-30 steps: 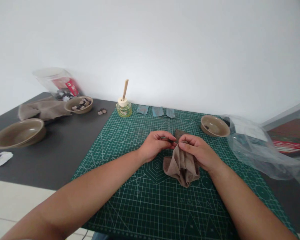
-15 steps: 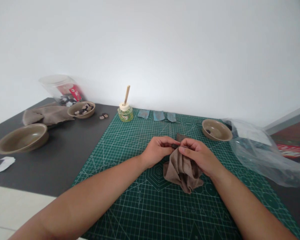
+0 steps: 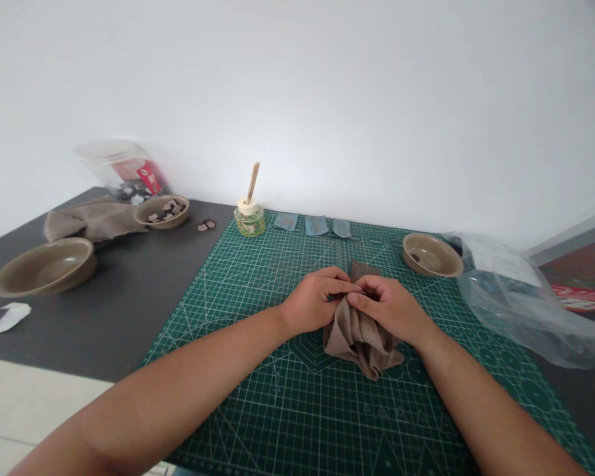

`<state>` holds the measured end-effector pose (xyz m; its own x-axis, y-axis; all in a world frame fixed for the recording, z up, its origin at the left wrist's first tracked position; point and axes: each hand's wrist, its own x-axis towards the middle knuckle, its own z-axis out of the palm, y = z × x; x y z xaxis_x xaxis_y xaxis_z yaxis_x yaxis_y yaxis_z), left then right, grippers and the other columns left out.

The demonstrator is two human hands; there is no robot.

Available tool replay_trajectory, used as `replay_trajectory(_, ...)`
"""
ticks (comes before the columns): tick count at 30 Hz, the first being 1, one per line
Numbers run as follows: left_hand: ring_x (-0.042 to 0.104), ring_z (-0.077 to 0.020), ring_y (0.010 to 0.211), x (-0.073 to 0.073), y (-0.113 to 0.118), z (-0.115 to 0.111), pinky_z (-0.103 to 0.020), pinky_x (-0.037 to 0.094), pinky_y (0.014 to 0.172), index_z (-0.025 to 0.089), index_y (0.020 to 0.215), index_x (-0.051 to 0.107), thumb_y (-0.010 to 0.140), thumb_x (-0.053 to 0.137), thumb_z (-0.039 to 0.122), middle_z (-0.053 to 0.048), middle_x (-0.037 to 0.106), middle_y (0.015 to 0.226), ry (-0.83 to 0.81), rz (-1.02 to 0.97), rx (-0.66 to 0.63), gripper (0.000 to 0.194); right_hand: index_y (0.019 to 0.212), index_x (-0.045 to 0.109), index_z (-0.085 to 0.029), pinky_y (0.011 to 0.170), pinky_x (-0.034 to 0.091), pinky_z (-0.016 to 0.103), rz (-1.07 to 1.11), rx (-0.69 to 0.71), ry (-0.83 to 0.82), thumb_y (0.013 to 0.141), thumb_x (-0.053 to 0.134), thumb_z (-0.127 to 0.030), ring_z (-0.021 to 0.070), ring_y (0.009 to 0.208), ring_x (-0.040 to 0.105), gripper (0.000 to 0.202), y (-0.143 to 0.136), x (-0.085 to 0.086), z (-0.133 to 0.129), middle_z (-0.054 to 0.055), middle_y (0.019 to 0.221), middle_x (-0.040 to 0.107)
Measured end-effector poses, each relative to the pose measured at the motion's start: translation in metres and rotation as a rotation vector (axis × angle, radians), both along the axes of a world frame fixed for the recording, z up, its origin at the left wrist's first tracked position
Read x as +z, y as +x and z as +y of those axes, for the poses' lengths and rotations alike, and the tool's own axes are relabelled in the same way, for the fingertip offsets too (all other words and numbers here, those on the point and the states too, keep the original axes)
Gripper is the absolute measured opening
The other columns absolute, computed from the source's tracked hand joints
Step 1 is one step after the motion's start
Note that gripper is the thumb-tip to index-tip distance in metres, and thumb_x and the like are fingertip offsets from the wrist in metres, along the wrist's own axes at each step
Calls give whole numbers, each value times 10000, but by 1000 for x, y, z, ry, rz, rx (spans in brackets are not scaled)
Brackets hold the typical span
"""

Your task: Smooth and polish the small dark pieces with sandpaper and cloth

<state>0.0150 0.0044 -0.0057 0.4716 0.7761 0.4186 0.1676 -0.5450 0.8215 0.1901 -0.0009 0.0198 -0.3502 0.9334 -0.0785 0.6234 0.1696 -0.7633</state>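
Left hand (image 3: pixel 309 303) has neared the crumpled brown cloth (image 3: pixel 357 338).

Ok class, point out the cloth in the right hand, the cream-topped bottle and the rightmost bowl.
Cloth (image 3: pixel 361 338): head view, on its crumpled folds.
Bottle (image 3: pixel 250 223): head view, on its rounded body.
Rightmost bowl (image 3: pixel 436 252): head view, on its bare inner surface.

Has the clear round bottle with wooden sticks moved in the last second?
No: the clear round bottle keeps its place at the far left corner of the green gridded cutting mat; the view shifted slightly.
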Motion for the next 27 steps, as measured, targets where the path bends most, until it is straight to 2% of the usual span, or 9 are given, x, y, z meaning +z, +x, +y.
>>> replay_trajectory(7, 604, -166, 828, -1, 1, 0, -299, 492, 758, 226, 930, 721, 784, 553, 129, -70, 642, 898, 4, 29, -2, 243, 728, 642, -184, 552, 400, 270, -33, -6, 21, 773, 558, -434, 167, 612, 576, 268, 0, 1, 1, 22, 668, 657)
replay_trajectory(9, 603, -163, 815, -2, 4, -1, -302, 494, 748, 203, 934, 703, 765, 580, 134, -68, 650, 887, -76, -27, 34, 221, 718, 642, -184, 572, 409, 271, 24, -10, -9, 773, 559, -415, 168, 627, 582, 252, 1, 2, 1, 23, 681, 663)
replay_trajectory(12, 607, -142, 762, -3, 7, -2, -281, 503, 701, 166, 988, 631, 700, 645, 136, -53, 646, 863, -305, -193, 76, 290, 676, 621, -182, 553, 399, 259, 113, -32, -39, 764, 573, -408, 153, 595, 557, 247, 4, 2, 2, 15, 649, 638)
replay_trajectory(14, 600, -123, 707, -4, 9, -2, -259, 498, 663, 145, 921, 609, 668, 668, 138, -36, 633, 809, -422, -263, 84, 260, 667, 612, -180, 534, 388, 252, 148, -49, -47, 762, 581, -414, 141, 571, 533, 254, 5, 2, 2, 10, 629, 617)
replay_trajectory(18, 579, -107, 653, -5, 9, 0, -241, 480, 630, 129, 764, 611, 642, 674, 132, -20, 621, 721, -499, -296, 76, 137, 673, 609, -174, 515, 381, 245, 185, -61, -64, 754, 601, -417, 132, 558, 508, 256, 5, 1, 1, 11, 622, 597)
replay_trajectory(24, 600, -110, 702, -4, 8, 3, -237, 482, 664, 127, 777, 643, 617, 636, 67, -25, 657, 764, -620, -456, -12, 172, 697, 607, -172, 476, 364, 229, 230, -83, -79, 753, 612, -426, 124, 548, 490, 261, 7, 0, 1, 14, 619, 577)
replay_trajectory(27, 594, -102, 705, -3, 8, 4, -234, 470, 672, 129, 782, 640, 632, 629, 73, -22, 653, 770, -617, -486, -34, 161, 702, 604, -170, 467, 356, 225, 241, -89, -85, 751, 615, -430, 120, 543, 480, 264, 7, 1, 1, 12, 619, 569)
